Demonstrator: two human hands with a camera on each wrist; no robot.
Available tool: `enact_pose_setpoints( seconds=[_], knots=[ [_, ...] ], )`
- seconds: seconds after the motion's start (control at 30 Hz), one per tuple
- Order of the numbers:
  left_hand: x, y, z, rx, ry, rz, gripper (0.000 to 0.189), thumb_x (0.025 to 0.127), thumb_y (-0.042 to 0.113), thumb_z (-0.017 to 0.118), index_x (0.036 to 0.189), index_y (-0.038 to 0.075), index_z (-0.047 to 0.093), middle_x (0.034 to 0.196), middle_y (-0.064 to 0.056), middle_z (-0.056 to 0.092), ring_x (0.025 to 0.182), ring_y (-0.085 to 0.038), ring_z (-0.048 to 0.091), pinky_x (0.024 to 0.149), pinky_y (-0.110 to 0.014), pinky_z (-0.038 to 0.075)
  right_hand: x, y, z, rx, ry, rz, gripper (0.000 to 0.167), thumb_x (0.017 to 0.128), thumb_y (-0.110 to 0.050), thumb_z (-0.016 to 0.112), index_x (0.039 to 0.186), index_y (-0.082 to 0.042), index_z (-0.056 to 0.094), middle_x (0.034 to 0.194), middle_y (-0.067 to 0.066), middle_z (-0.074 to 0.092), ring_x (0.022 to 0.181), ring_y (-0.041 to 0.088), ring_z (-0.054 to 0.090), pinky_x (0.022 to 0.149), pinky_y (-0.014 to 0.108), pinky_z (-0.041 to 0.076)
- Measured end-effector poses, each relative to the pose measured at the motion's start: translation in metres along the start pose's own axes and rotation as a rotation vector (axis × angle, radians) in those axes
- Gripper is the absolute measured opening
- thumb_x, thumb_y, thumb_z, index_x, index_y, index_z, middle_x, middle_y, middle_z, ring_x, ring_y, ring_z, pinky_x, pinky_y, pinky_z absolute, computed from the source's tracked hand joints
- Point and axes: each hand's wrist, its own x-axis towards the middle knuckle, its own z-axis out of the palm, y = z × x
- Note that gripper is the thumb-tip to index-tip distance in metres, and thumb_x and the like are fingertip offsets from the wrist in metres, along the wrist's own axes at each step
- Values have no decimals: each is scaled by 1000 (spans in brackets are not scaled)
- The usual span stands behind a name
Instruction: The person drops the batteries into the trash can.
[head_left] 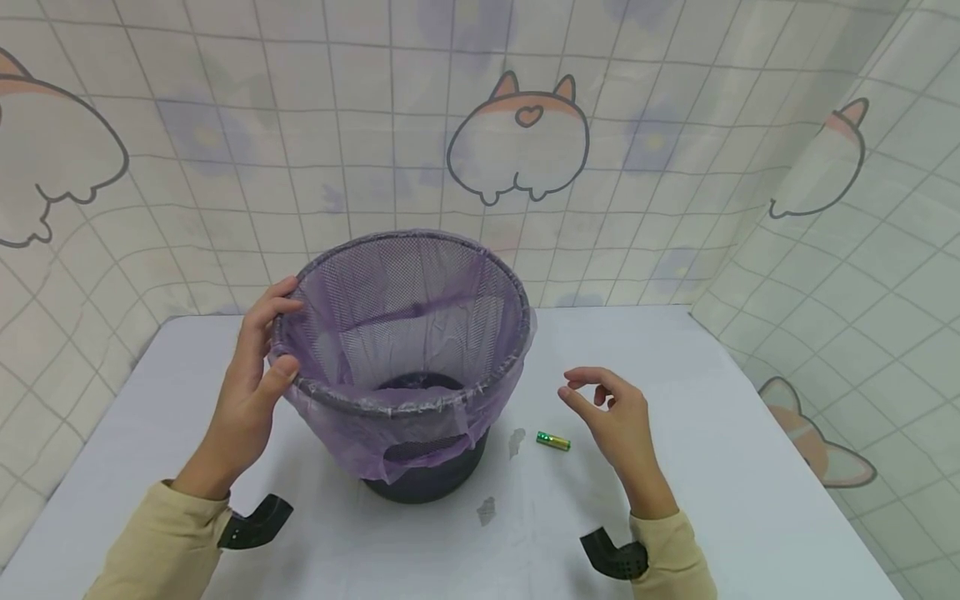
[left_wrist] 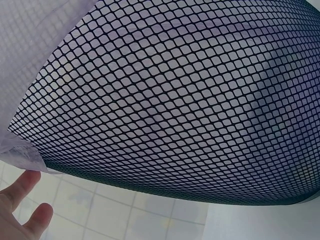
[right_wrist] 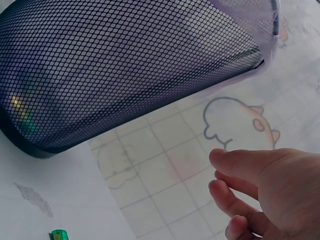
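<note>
A black mesh wastebasket (head_left: 420, 487) stands on the white table, lined with a thin purple bag (head_left: 442, 325) folded over its rim. My left hand (head_left: 247, 383) holds the rim at its left side, thumb and fingers around the edge. To the right of the basket lies a green and yellow battery (head_left: 553, 441); only its green end (right_wrist: 59, 235) shows in the right wrist view. My right hand (head_left: 618, 417) hovers beyond the battery's right end, fingers loosely bent, with nothing between thumb and fingertips. Through the mesh, blurred yellow and green spots (right_wrist: 22, 112) show low in the basket.
Two grey patches (head_left: 487, 511) mark the white tabletop (head_left: 360, 550) near the basket. Behind and beside the table hangs a pale checked curtain (head_left: 660, 100) with cartoon animals. Each wrist carries a black curved mount (head_left: 257, 523).
</note>
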Motion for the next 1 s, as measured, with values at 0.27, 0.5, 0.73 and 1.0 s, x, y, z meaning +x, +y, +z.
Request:
enact_pose_setpoints(
  seconds=[0.27, 0.5, 0.73, 1.0],
  knots=[
    [1, 1, 1, 3, 3, -5, 51, 99, 29, 45, 140, 0, 36, 159, -6, 25, 149, -20, 16, 116, -61, 3, -1, 8, 1, -20, -25, 42, 24, 85, -25, 74, 106, -14, 71, 96, 4, 71, 78, 15, 42, 71, 28, 32],
    [0, 2, 0, 11, 0, -39, 51, 99, 29, 45, 141, 1, 36, 159, -4, 24, 149, -19, 16, 117, -58, 3, -3, 15, 4, -20, -42, 44, 24, 84, -25, 74, 106, -14, 72, 96, 3, 71, 77, 15, 42, 70, 27, 32],
    [0, 1, 0, -10, 8, 0, 50, 99, 29, 46, 140, 0, 37, 158, -7, 25, 149, -21, 17, 119, -50, 7, -6, 20, 5, -48, -83, 60, 24, 82, -21, 76, 104, -14, 72, 93, 3, 71, 71, 13, 39, 63, 25, 31],
    [0, -2, 0, -9, 10, 13, 51, 99, 29, 46, 139, 0, 37, 158, -8, 26, 148, -21, 17, 118, -49, 8, -7, 26, 8, -68, -157, 51, 26, 81, -18, 77, 106, -13, 72, 95, 4, 71, 72, 13, 40, 63, 24, 33]
  ],
)
